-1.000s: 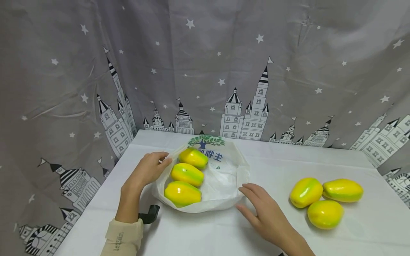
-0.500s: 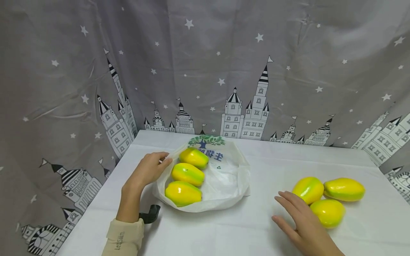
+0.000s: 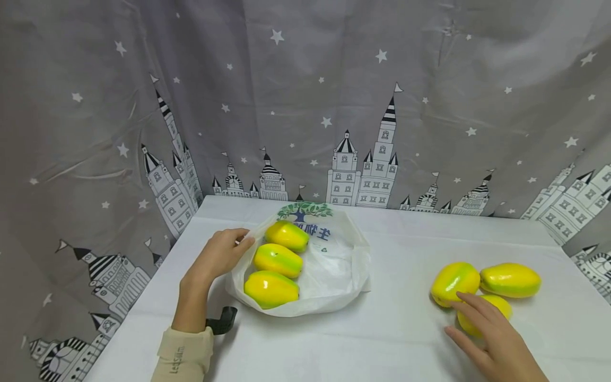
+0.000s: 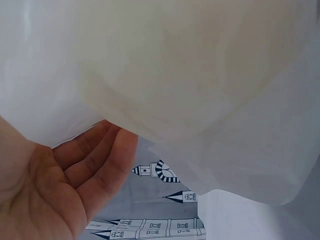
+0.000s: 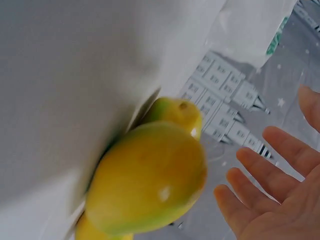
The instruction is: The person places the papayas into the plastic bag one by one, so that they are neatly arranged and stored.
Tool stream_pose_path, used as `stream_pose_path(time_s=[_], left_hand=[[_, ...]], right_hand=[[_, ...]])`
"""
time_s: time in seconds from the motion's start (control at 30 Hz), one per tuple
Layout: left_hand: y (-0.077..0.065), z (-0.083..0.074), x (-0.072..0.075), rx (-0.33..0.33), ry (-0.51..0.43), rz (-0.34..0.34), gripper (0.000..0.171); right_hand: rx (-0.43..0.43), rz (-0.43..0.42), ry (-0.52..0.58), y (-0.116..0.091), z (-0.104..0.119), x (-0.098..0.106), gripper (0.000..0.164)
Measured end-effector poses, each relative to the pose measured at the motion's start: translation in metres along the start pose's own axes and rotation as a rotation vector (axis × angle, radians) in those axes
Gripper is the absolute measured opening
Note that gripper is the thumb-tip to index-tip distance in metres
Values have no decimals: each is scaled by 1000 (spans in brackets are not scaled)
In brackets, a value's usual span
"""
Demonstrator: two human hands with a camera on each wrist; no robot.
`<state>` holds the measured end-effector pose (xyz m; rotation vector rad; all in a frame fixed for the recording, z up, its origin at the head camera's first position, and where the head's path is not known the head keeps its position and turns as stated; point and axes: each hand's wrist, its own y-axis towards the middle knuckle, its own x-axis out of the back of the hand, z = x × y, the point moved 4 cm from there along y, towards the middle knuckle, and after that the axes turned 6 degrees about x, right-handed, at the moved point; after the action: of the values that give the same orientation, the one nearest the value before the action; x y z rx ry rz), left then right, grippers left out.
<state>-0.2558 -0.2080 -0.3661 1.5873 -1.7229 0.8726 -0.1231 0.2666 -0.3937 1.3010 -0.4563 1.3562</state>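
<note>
A white plastic bag (image 3: 331,273) lies with its mouth spread, showing a green tree print and blue characters. Three glossy yellow-green papayas (image 3: 277,260) sit in a row along its left inside. My left hand (image 3: 219,254) pinches the bag's left rim; in the left wrist view its fingers (image 4: 100,172) bend against the thin plastic. On the right, my right hand (image 3: 498,342) hovers over the nearest loose papaya (image 3: 501,306) and partly hides it. In the right wrist view, that hand's fingers (image 5: 267,172) are spread beside a papaya (image 5: 150,180), apart from it.
Two more papayas, one at the left (image 3: 454,284) and one at the right (image 3: 512,280), lie close behind the hand on the white tablecloth (image 3: 401,329). A grey curtain (image 3: 305,106) with castles and stars hangs behind. A black strap end (image 3: 223,321) sticks out from the left wrist.
My right hand has left the bag's right rim and moved right to the loose papayas. The left hand has stayed at the left rim.
</note>
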Motion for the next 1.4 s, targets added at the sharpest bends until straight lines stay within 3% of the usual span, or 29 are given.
stream_pose_path(time_s=[0.37, 0.53, 0.7, 1.07, 1.4], left_hand=[[1, 0, -1, 12, 8, 9, 46], [0, 1, 0, 13, 19, 12, 47], [-1, 0, -1, 27, 14, 12, 48], [0, 0, -1, 37, 8, 18, 49], [2, 1, -2, 28, 22, 23, 48]], right_hand=[[-3, -39, -61, -7, -41, 19, 51], [-82, 17, -104, 2, -63, 26, 50], [-118, 3, -119, 7, -86, 31, 53], [-81, -40, -70, 21, -108, 34, 48], [-179, 18, -126, 27, -136, 31, 58]])
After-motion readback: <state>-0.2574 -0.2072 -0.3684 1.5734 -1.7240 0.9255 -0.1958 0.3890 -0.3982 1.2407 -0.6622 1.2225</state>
